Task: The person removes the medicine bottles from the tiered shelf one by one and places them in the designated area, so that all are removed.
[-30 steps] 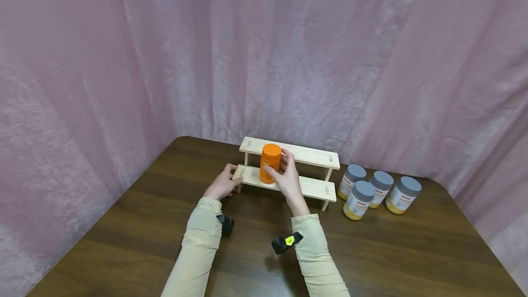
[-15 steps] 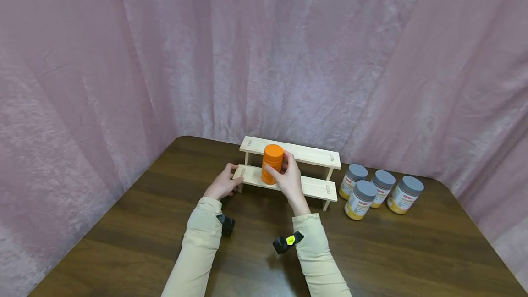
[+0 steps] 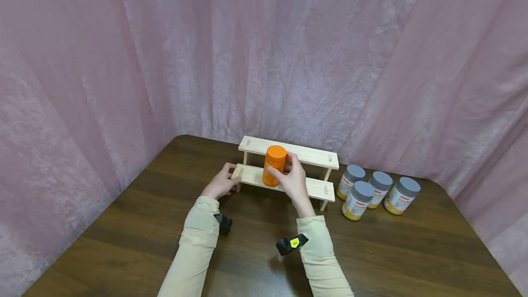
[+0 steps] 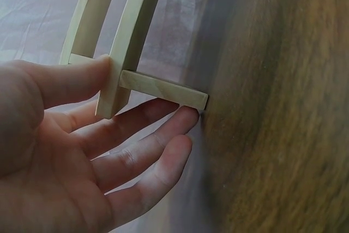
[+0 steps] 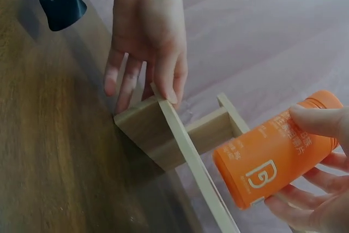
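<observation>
An orange bottle [image 3: 274, 166] with an orange lid stands nearly upright at the lower tier of a two-tier wooden shelf [image 3: 317, 189]. My right hand [image 3: 295, 182] grips it from the right, thumb on the near side and fingers behind. In the right wrist view the bottle [image 5: 267, 162] shows white print, its base close to the lower board [image 5: 191, 156]; whether they touch I cannot tell. My left hand [image 3: 222, 182] holds the lower tier's left end. In the left wrist view the thumb lies on the board [image 4: 128, 53], with fingers beneath, near the leg [image 4: 163, 88].
Several white-and-yellow jars with grey lids, one in front [image 3: 357, 201], stand right of the shelf on the brown wooden table [image 3: 392, 251]. The upper tier [image 3: 294, 151] bears nothing. A pink curtain [image 3: 264, 58] hangs behind the table.
The orange bottle in my right hand has shifted slightly to the right along the lower tier. My left hand stays at the shelf's left end.
</observation>
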Demonstrator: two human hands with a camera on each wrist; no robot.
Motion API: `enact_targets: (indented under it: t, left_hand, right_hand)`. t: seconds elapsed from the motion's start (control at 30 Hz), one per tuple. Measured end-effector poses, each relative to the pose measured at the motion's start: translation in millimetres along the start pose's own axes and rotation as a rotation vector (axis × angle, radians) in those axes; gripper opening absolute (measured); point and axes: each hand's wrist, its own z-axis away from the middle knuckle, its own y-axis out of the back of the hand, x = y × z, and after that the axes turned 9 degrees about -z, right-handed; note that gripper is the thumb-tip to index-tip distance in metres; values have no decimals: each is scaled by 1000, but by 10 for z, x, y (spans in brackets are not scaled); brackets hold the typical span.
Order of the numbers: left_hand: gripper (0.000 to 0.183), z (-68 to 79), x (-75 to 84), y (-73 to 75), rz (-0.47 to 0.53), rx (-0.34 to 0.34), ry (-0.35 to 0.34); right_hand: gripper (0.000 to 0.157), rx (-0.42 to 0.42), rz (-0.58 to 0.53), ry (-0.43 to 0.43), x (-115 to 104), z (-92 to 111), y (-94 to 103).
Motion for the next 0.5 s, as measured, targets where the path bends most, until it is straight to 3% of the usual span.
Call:
enact_targets:
  t: [0.13, 0.5]
  left_hand:
    - [49, -11, -5, 18, -2, -14, -7]
    - [49, 3, -30, 20, -8, -14, -14]
  right_hand:
    - [64, -8, 8, -1, -18, 12, 89]
    - [63, -57, 113, 121, 35, 67, 317]
